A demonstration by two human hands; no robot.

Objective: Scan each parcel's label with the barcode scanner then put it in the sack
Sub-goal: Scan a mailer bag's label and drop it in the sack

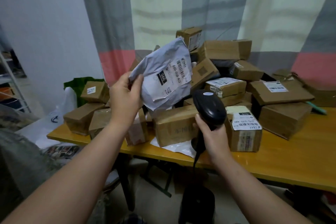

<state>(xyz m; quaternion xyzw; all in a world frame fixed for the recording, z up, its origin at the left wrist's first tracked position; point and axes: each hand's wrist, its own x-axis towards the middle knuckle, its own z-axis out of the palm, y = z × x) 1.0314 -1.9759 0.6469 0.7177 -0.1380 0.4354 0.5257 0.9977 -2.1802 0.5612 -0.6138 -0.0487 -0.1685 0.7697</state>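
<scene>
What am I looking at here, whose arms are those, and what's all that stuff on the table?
There is no machine here: a person wears one camera on the head, so you see that person's own two bare arms from above. The left hand holds up a grey mailer bag by its edge, its white label facing the camera. The right hand grips a black barcode scanner, its head just below the bag. Behind them a yellow table carries a heap of cardboard boxes, several with labels. A white plastic bag lies left of the table; whether it is the sack I cannot tell.
</scene>
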